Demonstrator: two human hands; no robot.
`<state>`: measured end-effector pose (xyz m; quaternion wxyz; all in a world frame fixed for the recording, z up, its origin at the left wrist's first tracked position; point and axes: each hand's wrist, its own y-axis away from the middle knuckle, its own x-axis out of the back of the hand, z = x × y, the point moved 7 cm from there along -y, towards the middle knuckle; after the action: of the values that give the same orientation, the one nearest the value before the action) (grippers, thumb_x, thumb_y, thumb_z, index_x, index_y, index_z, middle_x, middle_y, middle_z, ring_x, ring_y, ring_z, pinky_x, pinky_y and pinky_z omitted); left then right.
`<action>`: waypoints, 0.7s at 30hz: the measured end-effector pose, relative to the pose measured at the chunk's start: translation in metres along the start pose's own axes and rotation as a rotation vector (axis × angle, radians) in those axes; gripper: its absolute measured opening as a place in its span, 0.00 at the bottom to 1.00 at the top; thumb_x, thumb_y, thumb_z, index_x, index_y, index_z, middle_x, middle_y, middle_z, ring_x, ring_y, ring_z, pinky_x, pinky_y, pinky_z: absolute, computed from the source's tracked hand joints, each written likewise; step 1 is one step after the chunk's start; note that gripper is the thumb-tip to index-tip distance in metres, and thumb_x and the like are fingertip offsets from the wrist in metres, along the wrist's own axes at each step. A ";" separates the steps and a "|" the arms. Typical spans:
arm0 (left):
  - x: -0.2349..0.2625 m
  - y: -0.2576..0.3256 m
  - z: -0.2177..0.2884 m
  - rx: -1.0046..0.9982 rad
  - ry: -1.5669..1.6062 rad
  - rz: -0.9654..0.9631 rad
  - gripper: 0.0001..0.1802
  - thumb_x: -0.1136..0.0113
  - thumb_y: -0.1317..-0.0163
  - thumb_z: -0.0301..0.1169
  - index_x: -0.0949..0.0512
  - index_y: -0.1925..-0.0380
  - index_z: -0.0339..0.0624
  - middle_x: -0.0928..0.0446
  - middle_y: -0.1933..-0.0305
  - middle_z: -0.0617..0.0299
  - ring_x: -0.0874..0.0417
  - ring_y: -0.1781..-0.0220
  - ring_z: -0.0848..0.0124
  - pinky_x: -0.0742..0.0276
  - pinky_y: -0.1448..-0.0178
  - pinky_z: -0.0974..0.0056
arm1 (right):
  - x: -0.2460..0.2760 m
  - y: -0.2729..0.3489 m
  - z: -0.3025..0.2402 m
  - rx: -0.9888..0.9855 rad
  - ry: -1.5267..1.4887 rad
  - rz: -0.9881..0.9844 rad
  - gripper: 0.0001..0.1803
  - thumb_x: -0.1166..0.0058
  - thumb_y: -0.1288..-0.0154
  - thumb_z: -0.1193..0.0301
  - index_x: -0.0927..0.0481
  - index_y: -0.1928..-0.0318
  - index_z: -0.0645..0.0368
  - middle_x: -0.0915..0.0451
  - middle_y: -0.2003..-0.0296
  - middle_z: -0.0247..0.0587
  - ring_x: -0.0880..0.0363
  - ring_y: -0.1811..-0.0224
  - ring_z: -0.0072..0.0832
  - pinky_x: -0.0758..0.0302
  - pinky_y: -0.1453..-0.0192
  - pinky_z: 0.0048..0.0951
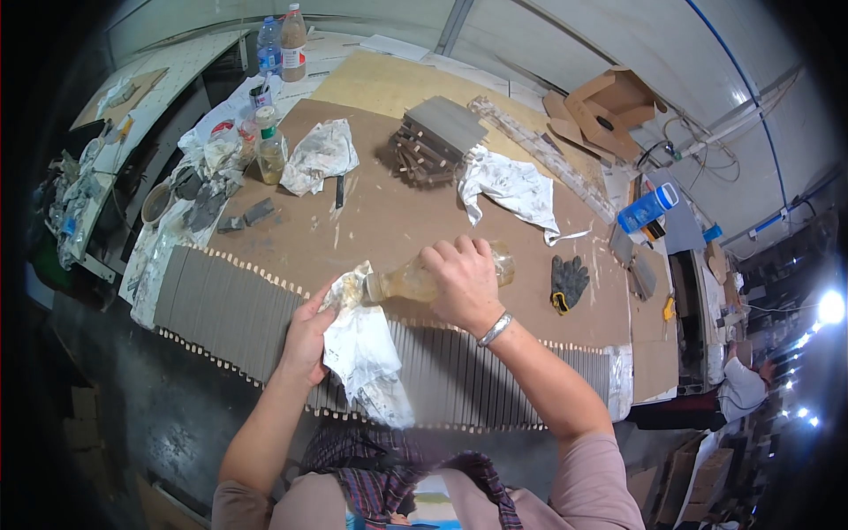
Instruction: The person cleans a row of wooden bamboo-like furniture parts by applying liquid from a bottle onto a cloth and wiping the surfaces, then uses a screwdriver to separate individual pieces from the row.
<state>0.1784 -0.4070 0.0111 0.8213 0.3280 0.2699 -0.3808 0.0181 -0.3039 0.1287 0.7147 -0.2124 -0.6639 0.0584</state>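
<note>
left hand (pixel 306 343) pinching one stained white rag (pixel 364 349), right hand (pixel 466 281) wrapped round one tipped clear bottle (pixel 406 283), mouth at rag, above one row of grey slats (pixel 238 291), two more rags (pixel 512 187), one dark glove (pixel 569 280) beyond

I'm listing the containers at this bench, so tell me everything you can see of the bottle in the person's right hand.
The bottle is see-through with a yellowish-brown tint; whether it is plastic or glass, I cannot tell. It is tipped nearly onto its side, neck to the left, base to the right. The right hand wraps over its body from above, hiding that part. Its mouth is at the stained white cloth in the left hand. Any liquid level is unclear.
</note>
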 end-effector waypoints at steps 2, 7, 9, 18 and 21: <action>-0.002 0.005 0.002 0.000 -0.008 -0.024 0.27 0.59 0.29 0.18 0.37 0.29 0.30 0.21 0.40 0.48 0.15 0.43 0.61 0.18 0.38 0.58 | -0.003 0.003 0.003 -0.018 0.003 0.003 0.16 0.40 0.58 0.74 0.22 0.63 0.52 0.22 0.66 0.33 0.26 0.61 0.38 0.34 0.52 0.37; 0.011 0.020 0.021 -0.055 -0.118 -0.061 0.25 0.56 0.29 0.20 0.32 0.32 0.29 0.19 0.42 0.48 0.15 0.44 0.61 0.18 0.38 0.59 | -0.034 0.015 0.021 -0.190 -0.329 0.023 0.20 0.35 0.56 0.75 0.19 0.57 0.54 0.20 0.61 0.38 0.23 0.55 0.44 0.29 0.46 0.41; 0.003 0.034 0.049 -0.113 -0.203 -0.039 0.25 0.54 0.29 0.21 0.31 0.33 0.30 0.19 0.42 0.47 0.14 0.45 0.62 0.18 0.39 0.60 | -0.054 0.024 0.036 -0.339 -0.617 0.099 0.25 0.31 0.57 0.77 0.19 0.53 0.55 0.19 0.59 0.40 0.22 0.51 0.45 0.27 0.43 0.42; -0.093 0.102 -0.062 -0.900 -1.664 -0.613 0.24 0.40 0.48 0.19 0.17 0.49 0.47 0.17 0.47 0.56 0.16 0.53 0.56 0.20 0.47 0.52 | -0.134 0.070 0.076 -0.843 -1.417 0.034 0.41 0.24 0.63 0.86 0.26 0.43 0.60 0.19 0.48 0.37 0.20 0.44 0.30 0.23 0.34 0.36; -0.050 0.082 -0.030 -0.920 -1.683 -0.572 0.20 0.42 0.45 0.20 0.15 0.53 0.50 0.15 0.49 0.59 0.15 0.57 0.59 0.21 0.49 0.55 | -0.142 0.097 0.108 -0.760 -1.111 -0.036 0.39 0.25 0.57 0.81 0.26 0.41 0.62 0.18 0.47 0.44 0.19 0.43 0.33 0.22 0.36 0.36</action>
<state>0.2100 -0.3218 0.0536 0.6696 -0.4756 -0.2096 -0.5307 -0.0835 -0.2441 -0.0367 0.1435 -0.3766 -0.9107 -0.0908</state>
